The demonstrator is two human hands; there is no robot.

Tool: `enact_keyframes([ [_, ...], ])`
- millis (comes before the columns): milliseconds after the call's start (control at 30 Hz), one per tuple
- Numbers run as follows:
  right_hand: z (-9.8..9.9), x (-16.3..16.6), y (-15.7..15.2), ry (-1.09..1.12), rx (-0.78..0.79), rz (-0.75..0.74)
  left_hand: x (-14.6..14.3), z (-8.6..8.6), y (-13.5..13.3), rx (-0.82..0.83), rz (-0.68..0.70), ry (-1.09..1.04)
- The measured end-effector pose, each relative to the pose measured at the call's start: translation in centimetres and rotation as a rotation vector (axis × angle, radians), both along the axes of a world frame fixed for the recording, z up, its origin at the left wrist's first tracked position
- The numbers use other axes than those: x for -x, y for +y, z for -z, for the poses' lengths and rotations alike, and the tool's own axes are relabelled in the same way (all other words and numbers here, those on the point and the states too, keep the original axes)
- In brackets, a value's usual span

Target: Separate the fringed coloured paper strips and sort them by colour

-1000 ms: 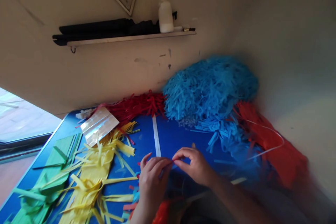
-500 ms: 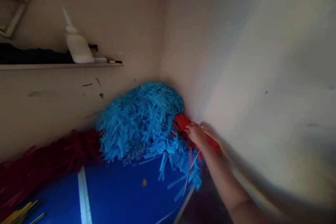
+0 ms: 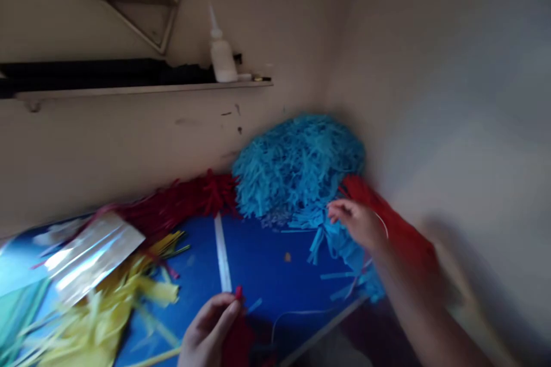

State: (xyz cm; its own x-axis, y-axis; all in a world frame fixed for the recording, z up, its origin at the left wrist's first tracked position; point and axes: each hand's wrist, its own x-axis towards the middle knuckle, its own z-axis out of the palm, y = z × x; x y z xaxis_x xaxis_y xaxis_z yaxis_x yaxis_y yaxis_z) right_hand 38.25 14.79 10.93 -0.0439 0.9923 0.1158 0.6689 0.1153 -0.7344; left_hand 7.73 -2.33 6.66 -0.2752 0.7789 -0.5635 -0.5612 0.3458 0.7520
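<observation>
My left hand (image 3: 209,330) is at the lower middle, thumb and forefinger pinched on red fringed paper (image 3: 236,338) that hangs below the fingers. My right hand (image 3: 359,223) is raised before the blue fringe pile, its fingers drawn together; I cannot make out what they hold, if anything. A thin white string (image 3: 383,223) curves beside the right wrist and appears again across the table's front. Behind that hand, bright red fringe (image 3: 396,223) lies along the right wall. The large heap of blue paper fringe (image 3: 301,163) fills the corner, with loose blue strips below it.
Dark red fringe (image 3: 172,206) runs along the back of the blue table (image 3: 267,269). Yellow strips (image 3: 99,321) and a shiny clear packet (image 3: 94,258) lie at left. Above, a wall shelf (image 3: 142,90) carries a white nozzle bottle (image 3: 222,60) and black cloth.
The view has swung left, and my left hand with red paper has come into sight. My right hand has come away from the bright red fringe, which stays by the wall.
</observation>
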Motion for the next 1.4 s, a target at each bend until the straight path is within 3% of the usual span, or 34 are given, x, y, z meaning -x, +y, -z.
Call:
enact_keyframes([
  [67,0.5,6.4,-4.0,0.288,0.221,-0.332,-0.2,-0.6,-0.1,-0.040,-0.029,-0.062],
  [133,1.1,11.8,-7.4,0.450,0.395,-0.521,-0.1,-0.8,-0.3,-0.069,-0.045,-0.097],
  [200,1.7,15.3,-9.3,0.527,0.488,-0.594,0.3,-0.7,-0.7,-0.089,-0.064,-0.095],
  [300,2.3,17.7,-9.9,0.543,0.524,-0.626,1.2,-0.6,-1.4,-0.117,-0.115,-0.062],
  [567,2.1,18.7,-9.9,0.408,0.415,-0.682,2.5,0.1,-2.3,-0.141,-0.124,0.024],
  [867,1.9,18.9,-9.9,0.340,0.415,-0.691,2.7,0.4,-2.6,-0.143,-0.069,0.062],
  [1033,1.8,18.2,-9.6,0.418,0.395,-0.742,2.4,0.2,-2.4,-0.265,-0.063,0.498],
  [1167,1.8,18.5,-10.0,0.458,0.395,-0.787,2.1,0.0,-2.2,-0.361,0.046,0.761],
  [1300,1.3,17.8,-9.4,0.397,0.155,-0.787,1.7,-0.3,-1.6,-0.405,0.133,0.965],
  [1400,-0.5,13.3,-6.7,0.304,-0.101,-0.615,2.6,-1.3,-1.4,-0.401,0.198,1.117],
])
